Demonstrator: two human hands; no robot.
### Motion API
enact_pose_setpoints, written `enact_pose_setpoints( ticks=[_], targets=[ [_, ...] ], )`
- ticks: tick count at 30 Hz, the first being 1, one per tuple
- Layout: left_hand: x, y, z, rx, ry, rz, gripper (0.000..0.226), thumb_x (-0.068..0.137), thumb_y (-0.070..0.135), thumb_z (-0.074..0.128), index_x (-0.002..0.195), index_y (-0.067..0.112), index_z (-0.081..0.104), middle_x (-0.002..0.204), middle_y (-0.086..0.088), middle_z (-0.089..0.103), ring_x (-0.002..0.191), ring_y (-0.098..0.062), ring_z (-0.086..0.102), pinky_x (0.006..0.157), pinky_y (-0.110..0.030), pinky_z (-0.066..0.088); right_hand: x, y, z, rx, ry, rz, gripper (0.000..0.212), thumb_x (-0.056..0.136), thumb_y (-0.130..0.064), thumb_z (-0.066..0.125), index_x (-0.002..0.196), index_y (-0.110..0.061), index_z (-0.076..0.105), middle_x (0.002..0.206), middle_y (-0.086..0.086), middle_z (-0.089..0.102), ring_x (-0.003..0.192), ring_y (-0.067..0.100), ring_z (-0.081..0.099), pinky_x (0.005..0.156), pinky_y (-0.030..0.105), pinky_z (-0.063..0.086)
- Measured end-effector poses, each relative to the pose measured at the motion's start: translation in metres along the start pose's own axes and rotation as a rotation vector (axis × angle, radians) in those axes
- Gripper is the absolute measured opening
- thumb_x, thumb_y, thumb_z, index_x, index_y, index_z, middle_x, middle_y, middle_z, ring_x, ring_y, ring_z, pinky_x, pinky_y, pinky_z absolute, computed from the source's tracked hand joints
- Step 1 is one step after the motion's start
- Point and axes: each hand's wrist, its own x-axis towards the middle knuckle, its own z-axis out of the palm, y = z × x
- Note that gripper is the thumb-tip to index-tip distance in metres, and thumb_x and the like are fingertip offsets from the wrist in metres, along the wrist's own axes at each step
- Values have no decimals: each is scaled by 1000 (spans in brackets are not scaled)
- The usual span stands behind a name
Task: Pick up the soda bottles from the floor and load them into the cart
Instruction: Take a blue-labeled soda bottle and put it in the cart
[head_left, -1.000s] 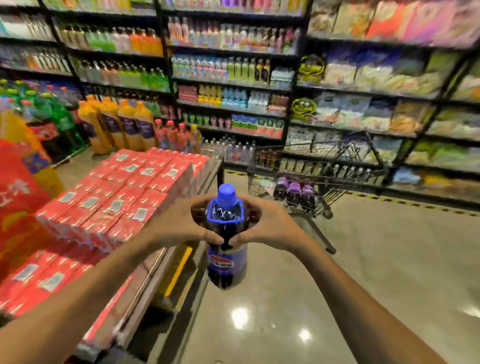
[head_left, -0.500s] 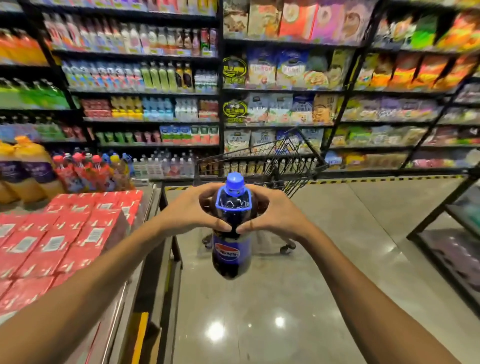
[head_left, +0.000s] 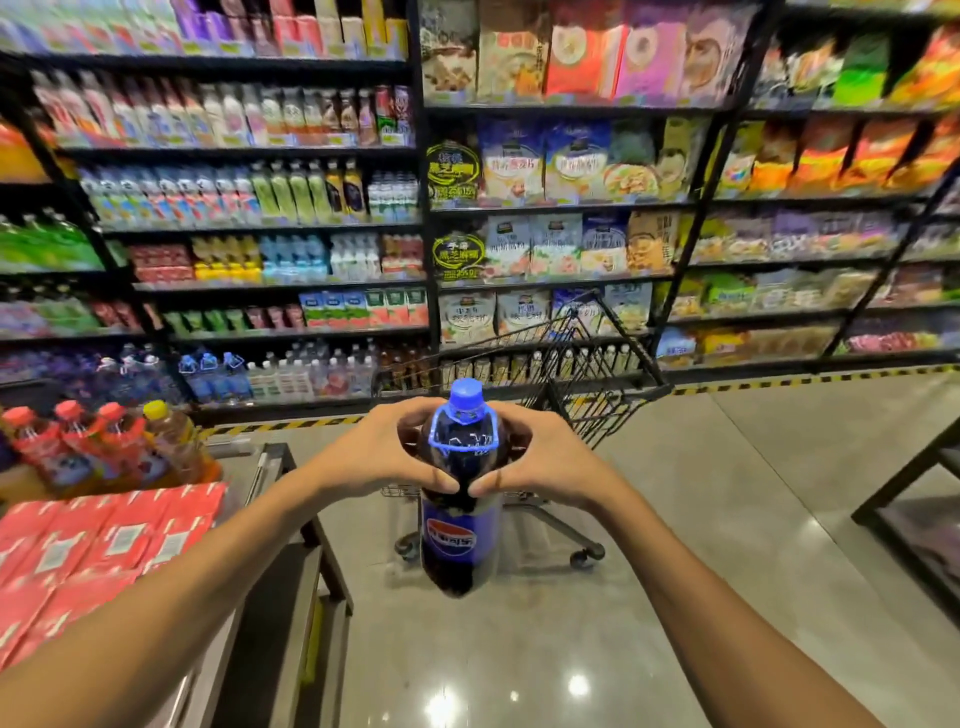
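A large dark soda bottle (head_left: 457, 540) with a blue cap and blue label hangs upright in the air in front of me. My left hand (head_left: 382, 452) grips its shoulder from the left, and my right hand (head_left: 540, 457) grips it from the right, thumbs meeting at the front. Straight behind the bottle stands a black wire shopping cart (head_left: 587, 374) on wheels; the bottle and my hands hide most of its basket.
A low display (head_left: 104, 545) of red packs with red and orange bottles behind them fills the left. Stocked shelves (head_left: 291, 228) line the far wall. A black rack frame (head_left: 914, 499) edges in at the right. Glossy grey floor lies between me and the cart.
The view has swung right and come nearer the cart, which now sits directly behind the bottle. Both hands keep the same grip on the bottle.
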Motion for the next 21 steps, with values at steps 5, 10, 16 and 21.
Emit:
enact_pose_setpoints(
  ticks=[5,10,16,21],
  targets=[
    [57,-18,-23,-6,43,-4,79,65,8,95,135,21,61,125,4,72,118,-17,67,103,-52,53,65,18,-20,-31,-39,-13,79,60,-25,98,132,-30,68,120,-10,76,116,13,71,103,48,56],
    [103,-41,-53,7,79,-10,77,67,1,92,133,26,62,123,6,73,116,-16,68,101,-45,55,128,33,-28,-86,-85,-6,77,64,-26,96,134,-34,66,120,-16,75,115,5,69,103,46,56],
    [167,-76,-105,1,73,-20,86,58,25,96,137,25,60,125,9,71,118,-13,67,103,-50,52,216,48,-26,-113,-95,18,81,62,-36,95,136,-37,64,126,-20,71,121,2,64,107,46,53],
    [218,-111,-148,-44,57,-21,91,57,25,97,139,25,58,128,7,70,120,-14,66,106,-51,50,284,60,-20,-124,-86,50,81,62,-32,96,136,-39,63,126,-20,71,121,2,64,107,46,53]
  ],
)
